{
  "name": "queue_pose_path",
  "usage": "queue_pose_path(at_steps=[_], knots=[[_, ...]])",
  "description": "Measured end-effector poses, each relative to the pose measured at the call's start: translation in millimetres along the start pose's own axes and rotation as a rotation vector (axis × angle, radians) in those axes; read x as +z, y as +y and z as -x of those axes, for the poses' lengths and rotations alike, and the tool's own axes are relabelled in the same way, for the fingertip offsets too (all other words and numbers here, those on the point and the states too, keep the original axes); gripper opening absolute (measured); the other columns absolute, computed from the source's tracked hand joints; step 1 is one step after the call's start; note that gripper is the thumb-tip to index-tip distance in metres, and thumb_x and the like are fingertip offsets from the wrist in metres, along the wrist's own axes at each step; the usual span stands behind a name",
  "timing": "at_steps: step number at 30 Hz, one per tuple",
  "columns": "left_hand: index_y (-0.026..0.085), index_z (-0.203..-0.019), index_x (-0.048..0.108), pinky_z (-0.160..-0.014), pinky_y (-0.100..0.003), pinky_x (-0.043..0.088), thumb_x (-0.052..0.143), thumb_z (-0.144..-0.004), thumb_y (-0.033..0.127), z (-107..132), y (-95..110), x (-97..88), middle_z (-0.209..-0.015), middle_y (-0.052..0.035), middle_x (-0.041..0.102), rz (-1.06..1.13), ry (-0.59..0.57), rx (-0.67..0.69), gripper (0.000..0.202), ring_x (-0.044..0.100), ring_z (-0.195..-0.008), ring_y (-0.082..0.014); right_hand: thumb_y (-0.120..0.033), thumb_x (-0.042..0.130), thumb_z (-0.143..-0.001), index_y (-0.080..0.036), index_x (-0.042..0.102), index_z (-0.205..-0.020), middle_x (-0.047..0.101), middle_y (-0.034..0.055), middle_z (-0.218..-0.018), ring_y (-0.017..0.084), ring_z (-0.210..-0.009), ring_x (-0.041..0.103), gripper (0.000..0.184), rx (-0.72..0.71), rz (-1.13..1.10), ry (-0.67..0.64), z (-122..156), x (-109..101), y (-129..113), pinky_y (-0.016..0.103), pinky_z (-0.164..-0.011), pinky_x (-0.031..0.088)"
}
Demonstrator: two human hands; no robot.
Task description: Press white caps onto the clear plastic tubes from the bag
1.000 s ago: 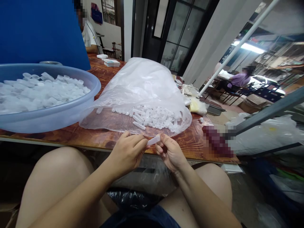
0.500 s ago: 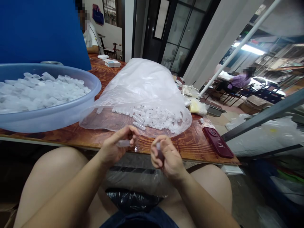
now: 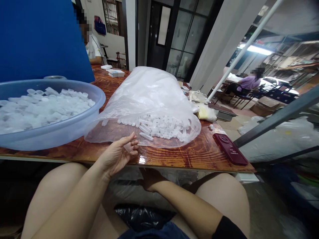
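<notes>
My left hand (image 3: pixel 119 153) is over the front edge of the table, thumb and fingers curled round a small translucent plastic tube (image 3: pixel 129 147) that shows only in part. Below the table edge, in shadow, my right hand (image 3: pixel 151 179) reaches inward near clear plastic sheeting (image 3: pixel 129 189); its fingers are hidden. Just past my left hand lies a big clear plastic bag (image 3: pixel 152 89), its mouth towards me. Loose translucent tubes (image 3: pixel 168 127) are heaped inside that mouth, some lying on their sides.
A blue basin (image 3: pixel 57 127) piled with frosted plastic pieces (image 3: pixel 47 106) stands at the left, before a blue panel (image 3: pixel 45 36). A dark red phone (image 3: pixel 230 149) lies at the table's right corner. One person (image 3: pixel 93 48) sits beyond the panel, another (image 3: pixel 249 81) far right.
My right hand has dropped from above the table edge to below it, moving left, and what it held is out of sight. My left hand has shifted slightly left. The view has tilted up a little.
</notes>
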State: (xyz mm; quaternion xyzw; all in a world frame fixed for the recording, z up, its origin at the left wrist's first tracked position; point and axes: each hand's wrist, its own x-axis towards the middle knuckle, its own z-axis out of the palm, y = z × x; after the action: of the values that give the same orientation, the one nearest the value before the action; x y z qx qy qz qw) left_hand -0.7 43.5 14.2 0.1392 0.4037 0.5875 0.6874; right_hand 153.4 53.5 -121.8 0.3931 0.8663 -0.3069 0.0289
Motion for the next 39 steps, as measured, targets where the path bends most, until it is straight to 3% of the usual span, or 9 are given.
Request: queue_pose_path(at_steps=[2, 5, 7, 9, 12, 19, 24, 30, 39], knots=[[0.008, -0.081, 0.062, -0.054, -0.023, 0.052, 0.056, -0.076, 0.006, 1, 2, 0.0, -0.082, -0.0097, 0.06, 0.007, 0.05, 0.048, 0.008, 0.059, -0.068, -0.0145, -0.039, 0.066, -0.079, -0.011, 0.065, -0.114, 0.069, 0.0202, -0.109, 0.036, -0.093, 0.066, 0.045, -0.053, 0.029, -0.105, 12, -17, -13, 0.044, -0.073, 0.052], [0.009, -0.074, 0.061, -0.059, -0.028, 0.054, 0.049, -0.065, 0.003, 0, 2, -1.7, -0.084, -0.0108, 0.062, 0.038, 0.07, 0.088, 0.016, 0.062, -0.073, -0.0182, -0.048, 0.059, -0.086, -0.024, 0.069, -0.103, 0.074, 0.003, -0.094, 0.021, -0.081, 0.068, 0.031, -0.303, -0.048, -0.177, 40, -60, -28, 0.03, -0.073, 0.053], [0.01, -0.069, 0.059, -0.059, -0.028, 0.052, 0.049, -0.064, 0.003, -2, 0, -2.8, -0.082, -0.0093, 0.062, 0.008, 0.054, 0.09, 0.014, 0.062, -0.072, -0.0173, -0.035, 0.053, -0.093, -0.022, 0.068, -0.102, 0.073, 0.0006, -0.094, 0.014, -0.083, 0.067, 0.022, -0.508, -0.166, 0.177, 56, -95, -23, 0.023, -0.078, 0.052], [0.012, -0.069, 0.057, -0.058, -0.026, 0.051, 0.052, -0.067, 0.003, -5, -5, -2.3, -0.083, -0.0073, 0.063, -0.057, 0.013, 0.093, 0.01, 0.061, -0.071, -0.0155, -0.026, 0.049, -0.094, -0.017, 0.066, -0.105, 0.07, 0.0074, -0.094, 0.018, -0.087, 0.064, 0.022, -0.413, -0.077, 0.595, 62, -124, -3, 0.031, -0.083, 0.051], [0.013, -0.078, 0.059, -0.058, -0.024, 0.047, 0.061, -0.074, 0.011, -10, -15, 1.5, -0.082, -0.0056, 0.063, -0.221, -0.047, 0.093, 0.005, 0.06, -0.069, -0.0141, -0.015, 0.047, -0.09, -0.015, 0.064, -0.112, 0.062, 0.0157, -0.11, 0.027, -0.105, 0.056, 0.028, -0.165, 0.211, 0.862, 54, -149, 41, 0.044, -0.094, 0.047], [0.019, -0.112, 0.061, -0.055, -0.023, 0.037, 0.073, -0.074, 0.042, -15, -30, 4.6, -0.092, -0.0044, 0.064, -0.488, -0.23, 0.1, 0.047, 0.051, -0.065, -0.0114, -0.009, 0.05, -0.085, -0.012, 0.068, -0.109, 0.059, 0.0172, -0.1, 0.031, -0.101, 0.052, 0.03, -0.061, 0.336, 0.866, 23, -149, 84, 0.048, -0.091, 0.048], [0.017, -0.124, 0.061, -0.064, -0.027, 0.038, 0.07, -0.07, 0.048, -12, -27, 1.3, -0.093, -0.0058, 0.061, -0.452, -0.337, -0.002, 0.062, 0.052, -0.082, -0.0183, -0.018, 0.052, -0.09, -0.014, 0.065, -0.104, 0.063, 0.0149, -0.099, 0.029, -0.101, 0.055, 0.02, -0.144, 0.264, 0.921, 28, -152, 75, 0.045, -0.092, 0.048], [0.022, -0.136, 0.049, -0.066, -0.028, 0.037, 0.063, -0.083, 0.044, -14, -34, -1.6, -0.093, -0.0038, 0.06, -0.55, -0.371, 0.042, 0.059, 0.05, -0.075, -0.0149, -0.016, 0.046, -0.094, -0.02, 0.061, -0.113, 0.065, 0.0088, -0.099, 0.02, -0.094, 0.062, 0.025, -0.427, 0.092, 0.861, 42, -142, 36, 0.035, -0.084, 0.053], [0.02, -0.098, 0.048, -0.07, -0.028, 0.039, 0.059, -0.087, 0.049, -13, -38, -0.6, -0.089, -0.0019, 0.06, -0.757, -0.397, 0.227, 0.033, 0.053, -0.078, -0.0147, -0.01, 0.051, -0.087, -0.018, 0.052, -0.128, 0.065, 0.0125, -0.117, 0.021, -0.106, 0.063, 0.042, -0.505, -0.031, 0.705, 56, -126, 8, 0.038, -0.092, 0.052]])
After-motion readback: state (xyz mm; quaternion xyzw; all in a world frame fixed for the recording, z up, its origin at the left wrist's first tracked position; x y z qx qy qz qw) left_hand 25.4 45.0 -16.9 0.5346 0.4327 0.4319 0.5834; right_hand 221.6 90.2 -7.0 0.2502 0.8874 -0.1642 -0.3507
